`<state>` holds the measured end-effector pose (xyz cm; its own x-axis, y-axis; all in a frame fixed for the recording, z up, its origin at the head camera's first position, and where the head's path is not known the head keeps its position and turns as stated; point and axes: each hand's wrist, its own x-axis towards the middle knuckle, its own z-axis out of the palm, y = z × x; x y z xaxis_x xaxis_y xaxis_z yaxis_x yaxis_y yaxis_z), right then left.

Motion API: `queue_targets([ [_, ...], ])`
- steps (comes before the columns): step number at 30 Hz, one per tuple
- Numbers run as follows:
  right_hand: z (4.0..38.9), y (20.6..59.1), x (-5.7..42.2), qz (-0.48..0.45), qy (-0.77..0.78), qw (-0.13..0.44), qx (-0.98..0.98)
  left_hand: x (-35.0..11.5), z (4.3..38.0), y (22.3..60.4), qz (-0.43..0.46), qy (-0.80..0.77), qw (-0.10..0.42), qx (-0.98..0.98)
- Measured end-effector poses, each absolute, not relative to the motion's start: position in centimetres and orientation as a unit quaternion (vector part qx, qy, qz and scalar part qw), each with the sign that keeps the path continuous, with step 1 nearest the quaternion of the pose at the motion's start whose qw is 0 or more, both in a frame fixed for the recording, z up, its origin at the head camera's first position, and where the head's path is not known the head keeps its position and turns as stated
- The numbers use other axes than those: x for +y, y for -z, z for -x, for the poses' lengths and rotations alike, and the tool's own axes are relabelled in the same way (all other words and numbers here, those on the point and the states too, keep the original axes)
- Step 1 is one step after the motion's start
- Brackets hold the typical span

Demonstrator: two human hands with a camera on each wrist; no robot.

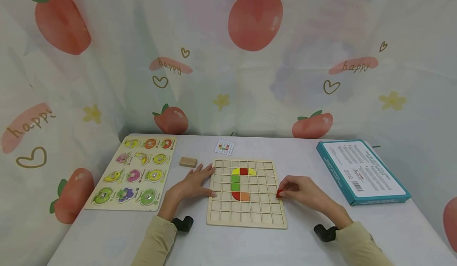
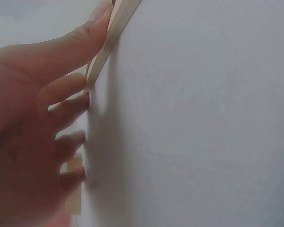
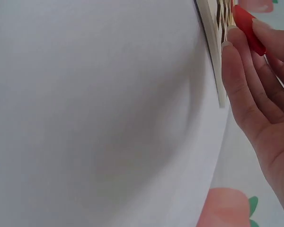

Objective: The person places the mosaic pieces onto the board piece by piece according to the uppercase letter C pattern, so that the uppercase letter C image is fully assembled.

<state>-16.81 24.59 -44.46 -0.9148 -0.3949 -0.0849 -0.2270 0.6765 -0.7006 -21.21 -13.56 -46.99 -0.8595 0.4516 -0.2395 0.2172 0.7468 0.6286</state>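
A wooden grid board (image 1: 246,217) lies on the white table, with yellow, red, green and orange pieces set in some of its squares. My left hand (image 1: 194,183) touches the board's left edge, its fingers spread and fairly straight; in the left wrist view the thumb (image 2: 80,45) lies along the rim. At the board's right edge, my right hand (image 1: 303,190) pinches a small red piece (image 3: 248,29) between thumb and fingers. Among the set pieces are a green square (image 1: 235,186), an orange square (image 1: 245,196) and a rounded red one (image 1: 235,196).
A small pattern card (image 1: 224,147) lies behind the board. A plain wooden block (image 1: 188,162) sits beyond my left hand. To the left is a fruit puzzle board (image 1: 132,175); at the right lies a teal-edged box (image 1: 364,173). Printed cloth hangs behind the table.
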Motion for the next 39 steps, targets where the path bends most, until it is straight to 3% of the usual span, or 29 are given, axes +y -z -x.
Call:
queue_targets([
  [30,17.6,45.6,18.1,0.196,0.355,0.129,0.905,-13.4,21.2,47.2,-0.173,-0.294,0.195,0.92],
  [39,17.6,45.4,17.4,0.181,0.346,0.11,0.914,-13.4,21.2,47.2,-0.169,-0.294,0.195,0.92],
])
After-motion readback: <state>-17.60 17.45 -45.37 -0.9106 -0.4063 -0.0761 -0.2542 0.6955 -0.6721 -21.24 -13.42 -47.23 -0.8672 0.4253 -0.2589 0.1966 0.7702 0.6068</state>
